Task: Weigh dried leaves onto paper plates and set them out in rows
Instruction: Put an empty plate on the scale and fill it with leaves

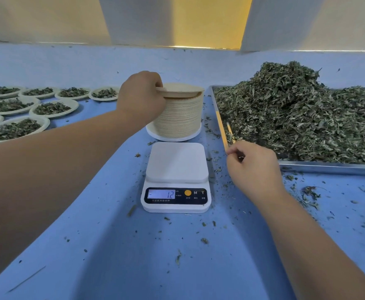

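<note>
My left hand (141, 96) pinches the rim of the top paper plate (182, 89), lifted slightly off a tall stack of beige plates (180, 116) behind the scale. The white digital scale (176, 163) has a bare platform and its display reads -12. My right hand (254, 166) hovers loosely curled beside the metal tray's (329, 166) near-left corner, with a few leaf bits at its fingertips. A big heap of dried green leaves (296, 113) fills the tray. Filled plates (14, 128) lie in rows at far left.
Blue cloth (134, 245) covers the table, scattered with leaf crumbs mostly right of the scale. A pair of yellow sticks (230, 132) lies in the tray's left edge. White panels and a yellow wall stand behind the table.
</note>
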Tool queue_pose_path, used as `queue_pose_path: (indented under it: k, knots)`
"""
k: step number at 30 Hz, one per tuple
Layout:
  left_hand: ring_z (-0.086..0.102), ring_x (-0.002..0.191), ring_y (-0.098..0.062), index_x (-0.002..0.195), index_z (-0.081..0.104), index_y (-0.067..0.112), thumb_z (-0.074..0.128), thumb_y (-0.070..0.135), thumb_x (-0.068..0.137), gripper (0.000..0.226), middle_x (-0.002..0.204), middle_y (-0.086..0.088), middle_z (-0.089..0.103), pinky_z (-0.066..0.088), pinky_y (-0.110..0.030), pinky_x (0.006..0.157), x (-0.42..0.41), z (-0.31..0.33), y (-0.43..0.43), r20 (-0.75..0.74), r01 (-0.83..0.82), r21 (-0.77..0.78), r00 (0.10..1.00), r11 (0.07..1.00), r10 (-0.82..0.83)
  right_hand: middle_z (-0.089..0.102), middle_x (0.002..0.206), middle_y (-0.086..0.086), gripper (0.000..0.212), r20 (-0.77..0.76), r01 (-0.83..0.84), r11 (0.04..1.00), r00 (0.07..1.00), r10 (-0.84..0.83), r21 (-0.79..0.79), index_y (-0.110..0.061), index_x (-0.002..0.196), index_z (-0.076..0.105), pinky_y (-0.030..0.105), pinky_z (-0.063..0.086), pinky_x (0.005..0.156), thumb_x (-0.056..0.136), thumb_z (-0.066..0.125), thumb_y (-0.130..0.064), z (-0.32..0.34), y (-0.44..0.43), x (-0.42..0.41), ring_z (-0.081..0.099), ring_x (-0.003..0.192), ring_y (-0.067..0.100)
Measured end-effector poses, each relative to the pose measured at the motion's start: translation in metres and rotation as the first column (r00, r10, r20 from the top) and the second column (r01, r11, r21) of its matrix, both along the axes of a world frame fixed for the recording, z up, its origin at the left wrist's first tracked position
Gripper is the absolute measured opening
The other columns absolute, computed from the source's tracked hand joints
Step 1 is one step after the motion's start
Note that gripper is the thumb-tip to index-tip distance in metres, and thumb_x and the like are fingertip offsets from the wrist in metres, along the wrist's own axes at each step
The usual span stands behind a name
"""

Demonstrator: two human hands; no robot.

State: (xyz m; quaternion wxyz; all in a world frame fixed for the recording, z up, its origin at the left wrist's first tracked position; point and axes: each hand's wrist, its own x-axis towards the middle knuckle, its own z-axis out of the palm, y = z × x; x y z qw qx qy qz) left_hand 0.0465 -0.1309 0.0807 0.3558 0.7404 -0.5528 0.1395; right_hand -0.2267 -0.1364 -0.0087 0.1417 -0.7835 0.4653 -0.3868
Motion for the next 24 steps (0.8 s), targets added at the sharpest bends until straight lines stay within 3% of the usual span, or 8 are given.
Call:
queue_pose_path:
  k: [5,9,13,18,24]
  knots:
    - [0.058,0.08,-0.032,0.09,0.067,0.01,0.036,0.027,0.079,0.037,0.081,-0.007,0.064,0.042,-0.038,0.08,-0.008,0.002,0.011,0.152,0.139,0.039,0.978,0.99,-0.143,0.065,0.072,-0.011,0.018,-0.003,0.002,1.0,1.0,-0.002,-0.02,-0.023,0.084,0.07,0.034,0.054,0.057,0.09,0.056,-0.013,-0.001,-0.001,0.001,0.056,0.056,0.009]
    - [0.062,0.086,-0.033,0.095,0.07,0.006,0.037,0.038,0.101,0.046,0.089,-0.011,0.07,0.046,-0.044,0.089,-0.01,0.002,0.009,0.155,0.194,0.061,0.967,0.979,-0.202,0.066,0.072,-0.012,0.018,0.0,0.005,1.0,1.0,-0.005,-0.012,-0.025,0.083,0.07,0.034,0.055,0.057,0.09,0.057,-0.015,-0.002,-0.002,0.001,0.056,0.054,0.008]
    - [0.063,0.092,-0.033,0.102,0.072,0.006,0.047,0.032,0.108,0.037,0.093,-0.013,0.071,0.047,-0.043,0.092,-0.011,0.001,0.004,0.077,0.202,0.08,0.975,0.976,-0.209,0.065,0.071,-0.014,0.018,0.007,0.009,1.0,1.0,-0.009,-0.02,-0.026,0.083,0.07,0.032,0.055,0.057,0.09,0.058,-0.015,-0.003,-0.003,0.001,0.055,0.053,0.005]
    - [0.065,0.101,-0.026,0.106,0.076,0.011,0.05,0.036,0.107,0.035,0.101,-0.006,0.074,0.051,-0.043,0.09,-0.012,0.002,0.001,0.063,0.204,0.102,0.975,0.974,-0.211,0.065,0.071,-0.014,0.019,-0.001,0.009,1.0,1.0,-0.009,-0.023,-0.027,0.082,0.07,0.03,0.054,0.057,0.09,0.058,-0.015,-0.004,-0.004,0.001,0.055,0.054,0.005]
    - [0.06,0.088,-0.03,0.102,0.071,0.008,0.04,0.039,0.11,0.045,0.092,-0.01,0.068,0.048,-0.043,0.077,-0.011,0.014,-0.004,0.297,0.132,0.288,0.929,0.948,-0.22,0.065,0.07,-0.013,0.021,0.001,0.006,1.0,1.0,-0.006,-0.015,-0.027,0.083,0.071,0.032,0.054,0.057,0.09,0.056,-0.015,-0.004,-0.005,0.002,0.056,0.055,0.006]
